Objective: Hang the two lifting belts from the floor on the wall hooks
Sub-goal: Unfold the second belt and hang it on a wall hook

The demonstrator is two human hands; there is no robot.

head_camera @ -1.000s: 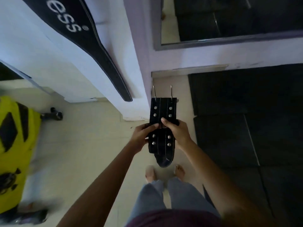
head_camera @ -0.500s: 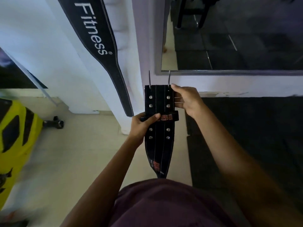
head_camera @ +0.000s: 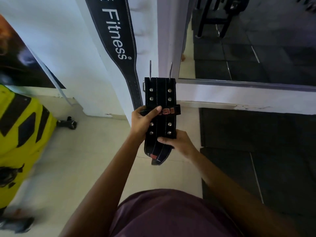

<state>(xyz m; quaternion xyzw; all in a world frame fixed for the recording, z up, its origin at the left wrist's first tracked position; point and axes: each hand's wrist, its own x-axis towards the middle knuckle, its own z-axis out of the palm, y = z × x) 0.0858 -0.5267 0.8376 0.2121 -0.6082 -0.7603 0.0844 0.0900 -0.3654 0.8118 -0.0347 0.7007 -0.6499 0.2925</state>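
A folded black lifting belt with silver rivets and two buckle prongs pointing up is held upright in front of me. My left hand grips its left edge at the keeper loop, thumb across the front. My right hand holds its lower right part, fingers on the front. A second black belt printed "Fitness" hangs down the white wall, its tip just behind my left hand. No wall hook is in view.
A white wall corner stands right behind the held belt, with a mirror to its right. Black floor mats lie on the right. A person in yellow clothing stands at the left, near a small dumbbell.
My right hand has dropped from the belt's top right edge to its lower part. The belt is raised a little and the view has tilted up the wall.
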